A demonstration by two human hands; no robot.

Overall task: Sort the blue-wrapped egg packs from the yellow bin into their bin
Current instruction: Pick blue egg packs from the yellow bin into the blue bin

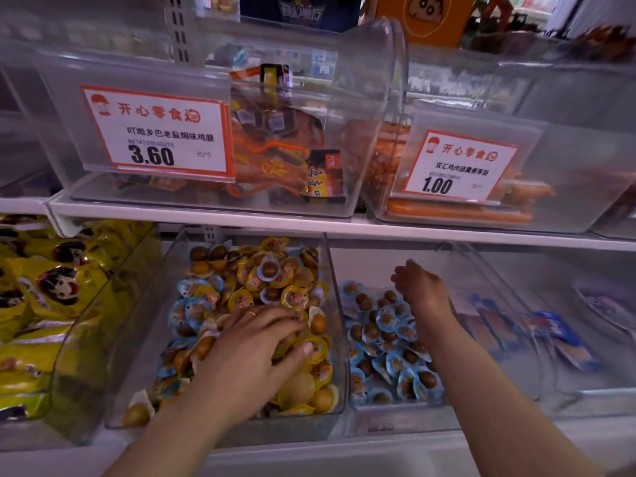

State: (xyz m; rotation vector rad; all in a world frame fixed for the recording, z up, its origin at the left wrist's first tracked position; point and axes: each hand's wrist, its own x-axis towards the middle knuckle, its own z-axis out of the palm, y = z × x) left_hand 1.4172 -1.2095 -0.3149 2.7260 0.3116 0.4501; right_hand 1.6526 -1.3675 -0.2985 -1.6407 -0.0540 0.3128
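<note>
Two hands worked two bins: left hand (256,342) pressed, fingers spread, on the mixed yellow bin (335,339); right hand (418,285) hovered slack, empty, over the blue-pack bin (389,416).

Left price tag (158,132) on the upper clear bin reads 3.60; right price tag (459,166) reads 1.00.

The lower shelf (395,452) carries four clear bins in a row: a snack-bag bin (79,401) at its left end, the yellow bin (330,304), the blue bin (375,418), and a packet bin (516,339) rightward. The upper shelf (206,218) holds two clear bins with price tags.
</note>
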